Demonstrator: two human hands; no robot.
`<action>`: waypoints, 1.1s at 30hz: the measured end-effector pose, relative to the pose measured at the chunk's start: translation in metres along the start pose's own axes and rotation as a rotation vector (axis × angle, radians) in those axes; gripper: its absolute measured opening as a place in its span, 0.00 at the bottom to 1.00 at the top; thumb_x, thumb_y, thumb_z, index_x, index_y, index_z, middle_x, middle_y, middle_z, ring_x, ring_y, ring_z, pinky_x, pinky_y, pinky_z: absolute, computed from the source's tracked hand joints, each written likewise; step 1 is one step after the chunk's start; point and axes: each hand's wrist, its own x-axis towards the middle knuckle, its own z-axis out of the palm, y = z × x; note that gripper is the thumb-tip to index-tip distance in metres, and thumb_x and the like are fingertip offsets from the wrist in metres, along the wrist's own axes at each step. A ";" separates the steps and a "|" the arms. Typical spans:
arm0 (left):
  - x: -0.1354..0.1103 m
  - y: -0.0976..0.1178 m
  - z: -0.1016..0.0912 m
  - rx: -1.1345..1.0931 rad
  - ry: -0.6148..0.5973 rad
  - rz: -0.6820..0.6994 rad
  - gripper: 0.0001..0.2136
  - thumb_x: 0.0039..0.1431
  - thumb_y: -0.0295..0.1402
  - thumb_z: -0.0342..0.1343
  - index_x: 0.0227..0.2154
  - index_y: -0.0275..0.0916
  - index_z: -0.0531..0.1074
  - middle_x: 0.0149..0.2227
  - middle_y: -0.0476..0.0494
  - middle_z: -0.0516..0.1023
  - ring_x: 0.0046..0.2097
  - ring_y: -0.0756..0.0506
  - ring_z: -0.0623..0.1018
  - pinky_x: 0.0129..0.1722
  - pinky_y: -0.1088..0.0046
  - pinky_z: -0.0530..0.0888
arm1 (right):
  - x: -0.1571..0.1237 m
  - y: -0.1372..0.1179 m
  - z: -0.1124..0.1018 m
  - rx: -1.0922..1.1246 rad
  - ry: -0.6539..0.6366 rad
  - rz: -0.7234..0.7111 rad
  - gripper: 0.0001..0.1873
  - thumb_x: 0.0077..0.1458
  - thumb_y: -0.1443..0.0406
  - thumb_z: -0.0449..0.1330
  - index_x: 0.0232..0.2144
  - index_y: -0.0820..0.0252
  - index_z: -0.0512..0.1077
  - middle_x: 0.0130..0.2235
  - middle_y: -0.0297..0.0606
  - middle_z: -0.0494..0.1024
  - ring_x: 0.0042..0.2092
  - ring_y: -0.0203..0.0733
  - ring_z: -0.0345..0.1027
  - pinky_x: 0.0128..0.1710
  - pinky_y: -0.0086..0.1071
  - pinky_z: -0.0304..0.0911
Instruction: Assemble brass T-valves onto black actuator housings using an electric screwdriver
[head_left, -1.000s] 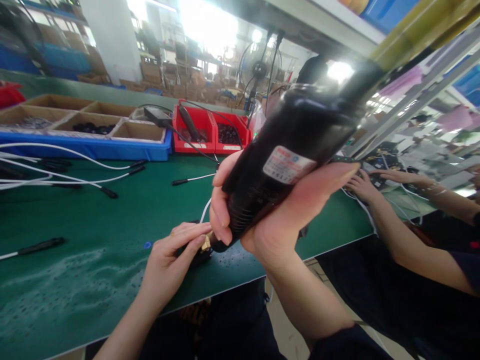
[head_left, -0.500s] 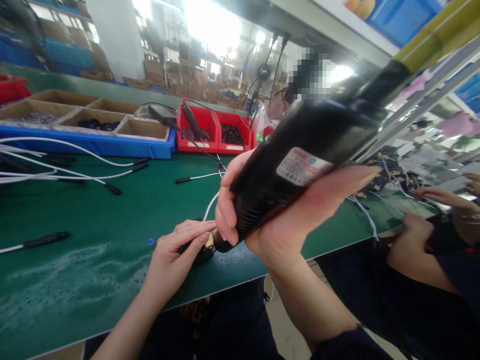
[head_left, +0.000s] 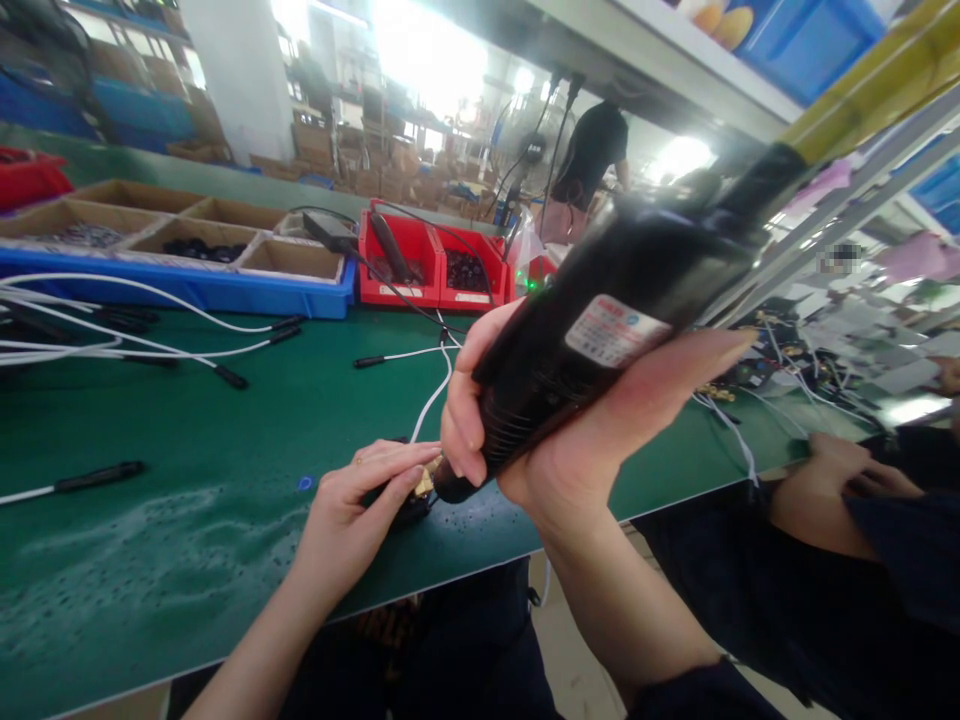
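Gripping — right hand (head_left: 574,470) wrapped round black tool (head_left: 551,385) | left hand (head_left: 356,505) pinching brass piece (head_left: 425,484) — at fingertips, beside tool's nose

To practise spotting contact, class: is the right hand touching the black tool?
Touching. The head view shows the right hand wrapped around the black tool, its fingers curled over one side and the palm against the other.
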 end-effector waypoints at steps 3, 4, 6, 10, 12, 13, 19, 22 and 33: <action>-0.001 -0.001 0.000 -0.010 0.005 0.001 0.09 0.65 0.35 0.59 0.43 0.50 0.84 0.41 0.50 0.87 0.43 0.45 0.84 0.47 0.70 0.79 | 0.000 0.000 0.000 -0.009 0.023 0.012 0.40 0.47 0.26 0.53 0.29 0.56 0.69 0.16 0.29 0.65 0.15 0.34 0.56 0.14 0.29 0.54; -0.002 -0.002 0.000 -0.009 0.006 0.003 0.09 0.65 0.35 0.59 0.43 0.50 0.84 0.41 0.49 0.87 0.43 0.45 0.84 0.47 0.70 0.79 | 0.000 0.000 0.000 -0.012 0.029 0.021 0.40 0.47 0.25 0.53 0.29 0.56 0.69 0.16 0.29 0.65 0.15 0.34 0.56 0.14 0.29 0.54; -0.002 -0.004 0.000 -0.002 0.003 0.003 0.10 0.65 0.36 0.59 0.44 0.49 0.84 0.41 0.48 0.87 0.42 0.45 0.83 0.46 0.69 0.79 | 0.000 0.000 0.000 -0.018 0.031 0.033 0.40 0.47 0.25 0.53 0.29 0.55 0.69 0.17 0.29 0.65 0.15 0.34 0.56 0.15 0.29 0.54; 0.000 0.000 0.000 0.011 0.006 -0.019 0.09 0.63 0.36 0.59 0.34 0.46 0.84 0.34 0.48 0.86 0.40 0.44 0.83 0.46 0.67 0.80 | -0.001 0.002 0.000 -0.048 -0.001 0.033 0.41 0.48 0.25 0.51 0.30 0.55 0.70 0.17 0.29 0.66 0.16 0.33 0.57 0.15 0.28 0.55; 0.002 0.004 0.000 0.004 0.006 -0.020 0.12 0.62 0.36 0.58 0.24 0.45 0.81 0.25 0.49 0.82 0.38 0.43 0.83 0.45 0.65 0.80 | 0.000 0.004 0.001 -0.047 -0.065 0.001 0.41 0.49 0.25 0.49 0.28 0.55 0.70 0.17 0.28 0.65 0.16 0.32 0.56 0.15 0.28 0.55; 0.003 0.007 0.000 -0.001 0.003 -0.014 0.15 0.62 0.36 0.58 0.20 0.44 0.78 0.21 0.50 0.78 0.38 0.42 0.83 0.45 0.65 0.80 | 0.001 0.005 0.002 -0.036 -0.101 -0.016 0.41 0.49 0.25 0.48 0.26 0.55 0.69 0.16 0.27 0.64 0.15 0.32 0.55 0.15 0.28 0.54; 0.003 0.008 -0.001 0.015 0.019 0.045 0.14 0.62 0.32 0.58 0.19 0.43 0.77 0.26 0.51 0.82 0.37 0.45 0.83 0.42 0.70 0.80 | 0.006 0.014 0.001 -0.004 -0.084 0.020 0.39 0.49 0.26 0.52 0.22 0.55 0.67 0.15 0.27 0.63 0.15 0.31 0.54 0.14 0.28 0.51; 0.000 0.003 0.000 0.036 0.022 0.054 0.08 0.63 0.31 0.59 0.31 0.45 0.83 0.34 0.50 0.86 0.38 0.47 0.83 0.44 0.72 0.79 | 0.005 0.019 -0.001 -0.054 -0.003 0.001 0.39 0.46 0.26 0.54 0.22 0.54 0.67 0.16 0.28 0.64 0.15 0.33 0.55 0.13 0.29 0.52; 0.008 0.004 -0.011 -0.054 -0.231 -0.106 0.14 0.70 0.40 0.50 0.39 0.44 0.82 0.44 0.43 0.85 0.48 0.42 0.82 0.53 0.64 0.76 | -0.003 -0.037 -0.003 -0.045 0.201 -0.077 0.43 0.49 0.24 0.47 0.24 0.55 0.68 0.16 0.30 0.64 0.15 0.35 0.56 0.13 0.30 0.52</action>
